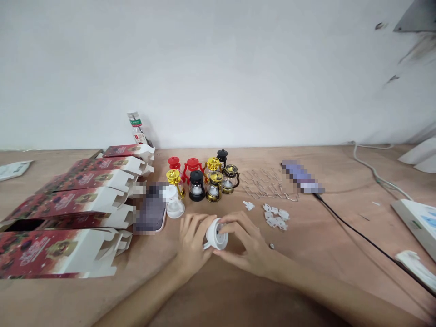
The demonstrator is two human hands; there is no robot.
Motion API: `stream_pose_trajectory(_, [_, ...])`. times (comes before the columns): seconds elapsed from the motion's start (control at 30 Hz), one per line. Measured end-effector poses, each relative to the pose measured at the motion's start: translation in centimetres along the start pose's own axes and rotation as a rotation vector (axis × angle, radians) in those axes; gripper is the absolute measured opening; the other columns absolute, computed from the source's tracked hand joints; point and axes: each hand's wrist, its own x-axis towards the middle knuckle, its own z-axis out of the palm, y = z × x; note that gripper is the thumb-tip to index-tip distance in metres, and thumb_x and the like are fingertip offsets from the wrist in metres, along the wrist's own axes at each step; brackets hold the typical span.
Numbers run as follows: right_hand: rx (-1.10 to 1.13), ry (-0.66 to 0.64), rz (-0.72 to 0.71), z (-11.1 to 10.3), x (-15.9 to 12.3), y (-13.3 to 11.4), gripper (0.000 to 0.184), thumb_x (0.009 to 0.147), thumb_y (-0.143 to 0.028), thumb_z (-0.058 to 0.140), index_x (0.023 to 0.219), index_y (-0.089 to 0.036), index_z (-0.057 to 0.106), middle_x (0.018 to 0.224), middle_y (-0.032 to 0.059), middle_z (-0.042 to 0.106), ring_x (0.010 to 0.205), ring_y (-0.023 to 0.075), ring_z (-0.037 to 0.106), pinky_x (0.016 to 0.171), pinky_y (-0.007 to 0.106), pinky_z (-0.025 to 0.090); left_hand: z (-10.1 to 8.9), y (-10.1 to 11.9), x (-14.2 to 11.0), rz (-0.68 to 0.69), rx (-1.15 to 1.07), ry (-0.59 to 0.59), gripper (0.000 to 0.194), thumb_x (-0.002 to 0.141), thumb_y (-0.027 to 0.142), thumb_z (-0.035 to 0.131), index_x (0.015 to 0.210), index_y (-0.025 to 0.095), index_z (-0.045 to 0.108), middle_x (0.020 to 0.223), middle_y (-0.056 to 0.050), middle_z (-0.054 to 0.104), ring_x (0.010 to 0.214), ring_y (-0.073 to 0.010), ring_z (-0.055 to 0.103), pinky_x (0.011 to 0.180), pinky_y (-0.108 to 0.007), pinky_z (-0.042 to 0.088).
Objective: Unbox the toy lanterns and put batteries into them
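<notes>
A white mini lantern (218, 235) is tipped on its side between my two hands, its round base turned toward me. My left hand (194, 240) is closed round its left side. On the right, the fingers of my right hand (243, 240) curl over the base, touching near a small dark spot at its centre. Beyond my hands stand several mini lanterns in red, gold, black and bronze, among them a black lantern (196, 186). Another white lantern (175, 204) stands nearest my left hand. A small silver disc (271, 246) lies beside my right hand.
Red printed boxes (61, 204) with open flaps lie at left beside a phone (150, 209). Bent wire handles (269, 186) and small white plastic pieces (275, 216) lie right of the lanterns. A second phone (301, 176) trails a black cable (354, 229). A bottle (136, 127) stands by the wall.
</notes>
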Motion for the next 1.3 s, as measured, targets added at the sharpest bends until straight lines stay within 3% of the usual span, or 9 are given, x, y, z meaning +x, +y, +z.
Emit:
stream_pose_trajectory(0.17, [0.095,-0.01,0.132,0.1,-0.7,-0.2,0.017,0.081,-0.023,0.062,0.096,-0.021,0.053,0.093,0.0067,0.058,0.087,0.0195,0.057,0.075,0.033,0.05,0.1,0.1,0.0,0.031,0.021,-0.038,0.04,0.094,0.042,0.034,0.114,0.014,0.054,0.093,-0.011,0.061,0.084,-0.0231,0.05,0.068,-0.033,0.036])
stream_pose_trajectory(0.67, [0.112,0.004,0.181,0.6,-1.1,0.2,0.022,0.079,-0.026,0.064,0.097,-0.022,0.052,0.092,0.0051,0.056,0.084,0.0171,0.058,0.073,0.03,0.052,0.2,-0.2,-0.4,0.017,0.109,-0.062,0.035,0.086,0.022,0.046,0.121,0.018,0.051,0.093,-0.007,0.061,0.085,-0.0229,0.051,0.074,-0.034,0.038])
stream_pose_trajectory(0.83, [0.18,-0.05,0.051,-2.1,-0.4,1.3,0.005,0.09,-0.025,0.053,0.09,-0.021,0.056,0.086,0.0039,0.066,0.078,0.014,0.063,0.069,0.026,0.052,0.1,0.0,-0.2,0.071,0.077,-0.01,0.03,0.086,0.026,0.05,0.115,0.018,0.052,0.095,-0.01,0.06,0.085,-0.0221,0.053,0.069,-0.031,0.039])
stream_pose_trajectory(0.93, [0.011,-0.052,0.156,-4.4,0.0,4.0,0.011,0.091,-0.021,0.049,0.086,-0.021,0.058,0.074,0.0005,0.067,0.064,0.0123,0.064,0.059,0.023,0.05,0.0,0.1,-0.2,0.111,0.078,0.026,0.027,0.085,0.021,0.051,0.112,0.016,0.052,0.097,-0.011,0.058,0.086,-0.0214,0.053,0.069,-0.031,0.039])
stream_pose_trajectory(0.97, [-0.068,-0.078,0.201,-5.0,0.1,5.2,0.011,0.091,-0.021,0.049,0.086,-0.021,0.059,0.073,0.0009,0.067,0.064,0.0133,0.064,0.059,0.024,0.05,0.0,0.1,-0.1,0.114,0.076,0.028,0.027,0.085,0.02,0.051,0.111,0.016,0.052,0.096,-0.011,0.058,0.086,-0.0212,0.053,0.069,-0.031,0.039])
stream_pose_trajectory(1.13, [-0.338,-0.556,0.247,-6.0,-0.2,10.2,0.015,0.085,-0.013,0.053,0.092,-0.018,0.064,0.089,0.0078,0.068,0.087,0.023,0.064,0.074,0.036,0.051,0.1,0.0,-0.2,0.088,0.054,0.022,0.029,0.083,0.02,0.054,0.112,0.018,0.052,0.097,-0.01,0.058,0.086,-0.0213,0.054,0.069,-0.031,0.04])
stream_pose_trajectory(1.3, [-0.419,-0.607,0.175,-5.1,-1.4,11.4,0.017,0.088,-0.014,0.05,0.095,-0.018,0.066,0.093,0.0076,0.068,0.093,0.0231,0.06,0.08,0.039,0.05,0.1,-0.1,-0.2,0.087,0.05,0.028,0.028,0.083,0.018,0.054,0.111,0.017,0.053,0.096,-0.01,0.058,0.085,-0.0208,0.054,0.07,-0.03,0.04])
